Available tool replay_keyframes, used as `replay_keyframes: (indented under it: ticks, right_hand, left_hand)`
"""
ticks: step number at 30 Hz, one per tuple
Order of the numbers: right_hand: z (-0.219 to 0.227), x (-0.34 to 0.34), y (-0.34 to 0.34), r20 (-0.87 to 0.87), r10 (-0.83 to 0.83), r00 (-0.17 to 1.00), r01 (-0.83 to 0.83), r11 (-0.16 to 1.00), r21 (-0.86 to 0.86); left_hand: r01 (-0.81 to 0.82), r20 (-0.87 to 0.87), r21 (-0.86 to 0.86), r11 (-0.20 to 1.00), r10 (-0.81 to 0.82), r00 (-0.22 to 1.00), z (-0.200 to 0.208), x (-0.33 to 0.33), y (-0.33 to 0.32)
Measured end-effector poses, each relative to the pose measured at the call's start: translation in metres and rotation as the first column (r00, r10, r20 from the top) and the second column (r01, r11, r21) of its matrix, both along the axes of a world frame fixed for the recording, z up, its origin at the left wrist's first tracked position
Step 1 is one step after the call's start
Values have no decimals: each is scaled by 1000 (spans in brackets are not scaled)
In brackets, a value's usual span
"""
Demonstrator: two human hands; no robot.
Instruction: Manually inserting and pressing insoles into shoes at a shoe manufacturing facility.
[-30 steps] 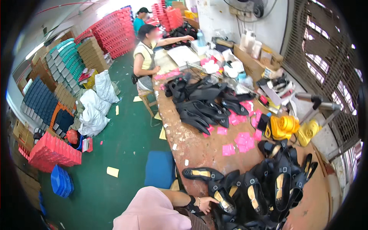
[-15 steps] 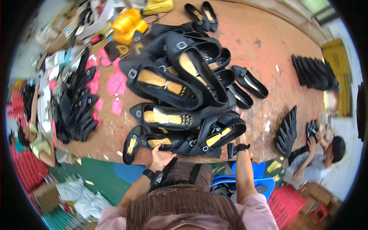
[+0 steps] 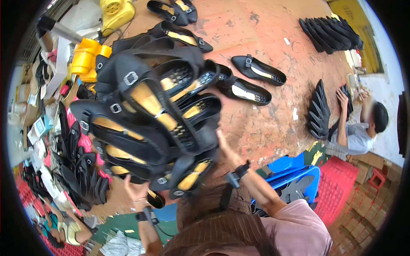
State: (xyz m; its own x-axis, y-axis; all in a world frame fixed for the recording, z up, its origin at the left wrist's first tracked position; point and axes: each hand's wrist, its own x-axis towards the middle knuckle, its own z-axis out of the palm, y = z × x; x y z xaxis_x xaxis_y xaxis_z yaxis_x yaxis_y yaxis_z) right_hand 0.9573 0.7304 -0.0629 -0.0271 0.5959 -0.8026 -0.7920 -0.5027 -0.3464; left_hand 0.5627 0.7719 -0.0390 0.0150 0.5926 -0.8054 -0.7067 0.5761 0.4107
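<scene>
A big heap of black pointed flat shoes (image 3: 121,138), with tan insoles and square buckles, lies in front of me on the worktable. At its near left edge, my left hand (image 3: 137,191) touches the lowest shoes with thumb and finger apart. My right hand (image 3: 226,147) rests along the heap's right side, its fingers stretched out and partly hidden and blurred. A small dark shoe (image 3: 156,199) sits by my left hand at the near edge. Two more black flats (image 3: 252,91) lie just right of the heap.
Another pair of flats (image 3: 181,10) stands at the back of the worktable (image 3: 273,115). Rows of black shoe pieces (image 3: 319,113) stand at the right, by a seated co-worker (image 3: 361,134). Left are more black shoes (image 3: 79,170), pink scraps and a yellow tool (image 3: 87,59). A blue chair (image 3: 294,179) stands beside me.
My view has turned and shifted. The shoe heap has moved left and nearer to me, away from the two flats on its right, with both my hands against it.
</scene>
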Motion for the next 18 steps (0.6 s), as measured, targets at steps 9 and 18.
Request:
replay_keyframes:
  ticks: [9,18]
  right_hand:
    - [-40,-71,4,403,541,738,-661,701,269]
    - [8,220,12,587,292,-755,-121,818,-563]
  left_hand:
    - [147,-72,117,982,-139,988,-12,-169,93]
    - [44,-478,75,996,-3,878,21,-161,-18]
